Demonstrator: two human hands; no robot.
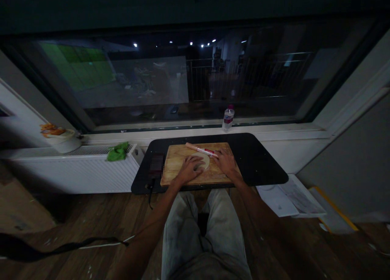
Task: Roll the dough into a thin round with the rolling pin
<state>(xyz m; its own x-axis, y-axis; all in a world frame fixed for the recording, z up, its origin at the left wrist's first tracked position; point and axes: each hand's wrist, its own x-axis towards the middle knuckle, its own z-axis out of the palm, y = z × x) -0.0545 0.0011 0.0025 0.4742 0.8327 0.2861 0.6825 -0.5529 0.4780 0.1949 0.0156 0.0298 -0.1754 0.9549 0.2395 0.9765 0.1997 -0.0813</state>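
A round, flat piece of dough (pixel 205 161) lies on a wooden cutting board (pixel 175 154). My left hand (pixel 189 170) rests on the dough's left side, its fingers spread and covering part of it. Along the dough's far edge a wooden rolling pin (pixel 196 148) lies at a slant, with a red and white label near its right end. My right hand (pixel 226 162) grips that right end, which is partly hidden under the fingers.
Beneath the board is a black tabletop (pixel 258 162), with a dark device (pixel 157 164) and cable at left. A water bottle (pixel 228 118) stands on the windowsill. A green cloth (pixel 118 151) and a white tub (pixel 62 141) sit on the radiator (pixel 100 174). Papers (pixel 278 200) lie low at right.
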